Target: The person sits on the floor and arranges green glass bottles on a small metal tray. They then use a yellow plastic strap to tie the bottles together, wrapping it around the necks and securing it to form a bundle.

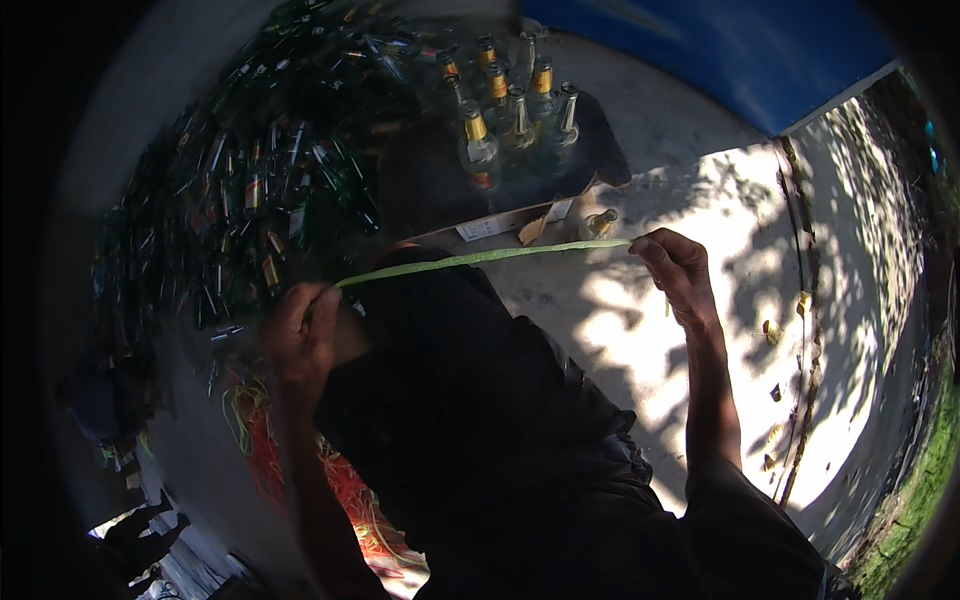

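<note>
A narrow light-green strip (480,257), flat like a plastic band, is stretched across in front of my lap. My left hand (304,330) pinches one end between thumb and fingers. The other end is pinched by my right hand (675,271), out over the sunlit concrete. Beyond the strip, several glass bottles (480,146) stand upright on a dark board (427,180), some with gold foil on their necks. On the ground below the board's near right corner is another bottle (600,223), close behind the strip.
A large heap of mostly green bottles (247,187) fills the left and back. Red netting (349,487) with green strands lies beside my left arm. A blue panel (720,52) rises at the back right. Dry leaves (770,330) lie along a crack in the concrete (750,217).
</note>
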A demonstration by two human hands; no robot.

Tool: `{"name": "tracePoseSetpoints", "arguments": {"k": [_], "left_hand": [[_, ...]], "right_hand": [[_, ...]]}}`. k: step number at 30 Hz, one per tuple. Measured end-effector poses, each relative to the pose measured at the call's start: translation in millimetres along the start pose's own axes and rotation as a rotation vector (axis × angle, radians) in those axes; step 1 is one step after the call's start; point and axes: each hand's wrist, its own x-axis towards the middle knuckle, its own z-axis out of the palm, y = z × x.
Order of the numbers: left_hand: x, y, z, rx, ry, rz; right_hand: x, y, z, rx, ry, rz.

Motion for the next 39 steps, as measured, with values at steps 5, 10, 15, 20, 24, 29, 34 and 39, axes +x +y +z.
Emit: {"name": "tracePoseSetpoints", "arguments": {"k": [5,10,15,20,24,29,34,39], "left_hand": [[8.3,-9.1,15.7,-0.092,-0.043,-0.109],[14.3,-18.9,24.2,-0.206,-0.053,-0.037],[17.8,-27.4,12.5,-0.171,-0.045,0.026],[21.4,-51.7,31.7,-0.087,0.09,0.104],[31.6,-41.4,32.0,-0.032,0.095,0.039],[49.3,-45.3,57.0,0.089,0.058,-0.047],[60.9,-37.8,75.7,0.07,0.004,0.041],[83.6,-7.6,85.3,0.038,-0.122,0.058]], "right_hand": [[-8.0,-7.0,-11.3,-0.038,0.077,-0.042],[-9.0,-13.7,-17.1,-0.227,0.138,-0.19],[-5.0,-23.7,-8.6,-0.205,0.238,-0.42],[-1.7,-27.2,-6.3,-0.216,0.315,-0.354],[6.3,-13.1,6.9,-0.185,0.328,-0.214],[14.2,-3.3,22.6,-0.094,0.267,-0.18],[25.7,15.2,17.6,-0.033,0.302,-0.119],[41.4,12.6,-13.9,-0.047,0.273,-0.145]]}}
